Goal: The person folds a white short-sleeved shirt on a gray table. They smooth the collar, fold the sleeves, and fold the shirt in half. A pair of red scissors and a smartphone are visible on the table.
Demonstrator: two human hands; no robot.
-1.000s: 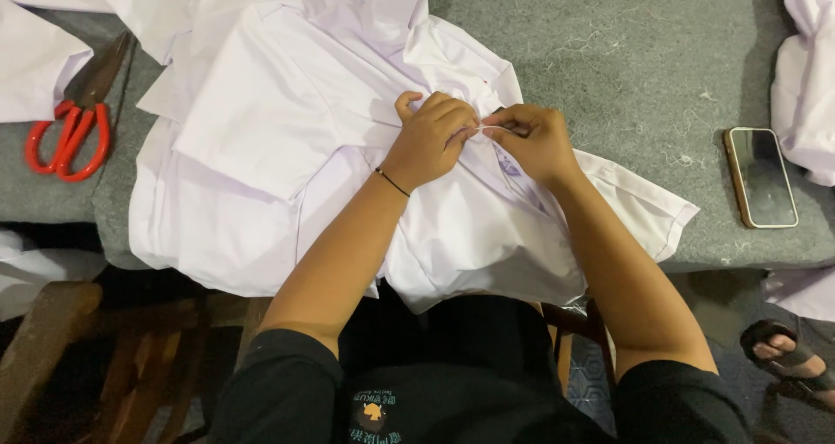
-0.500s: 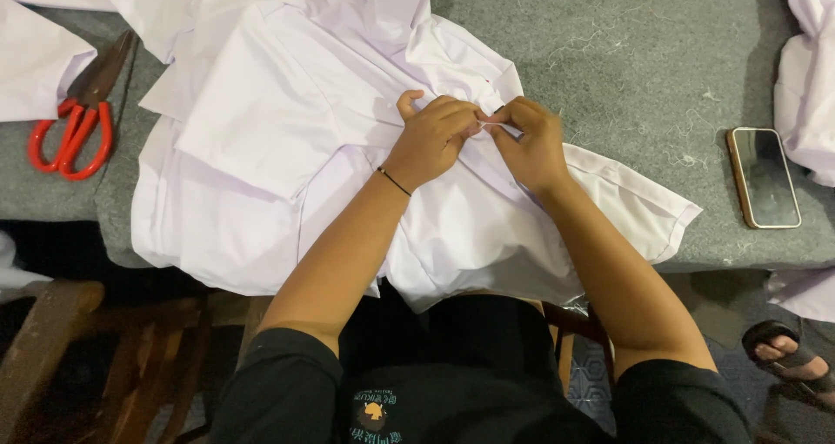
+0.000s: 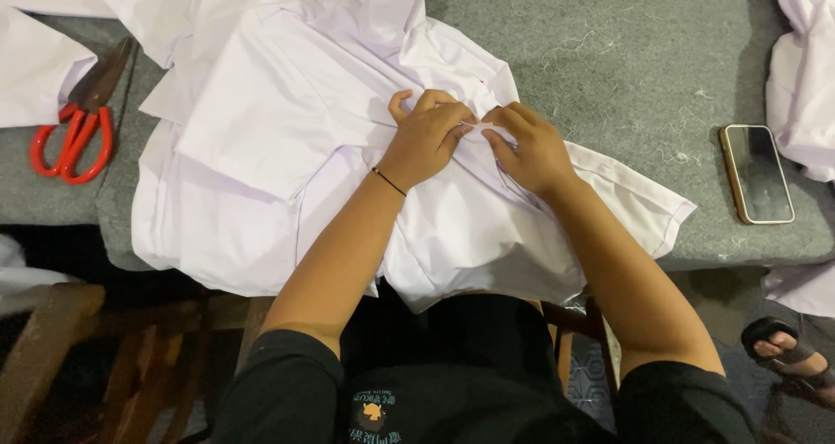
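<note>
Grey felt-covered table bears a crumpled white cotton shirt, its fabric pinched between the closed fingers of left hand and right hand, red-handled scissors well apart.

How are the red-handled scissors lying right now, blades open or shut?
Shut. The scissors lie flat on the grey table, dark blades together in one point, red handle loops side by side, left of the white garment.
</note>
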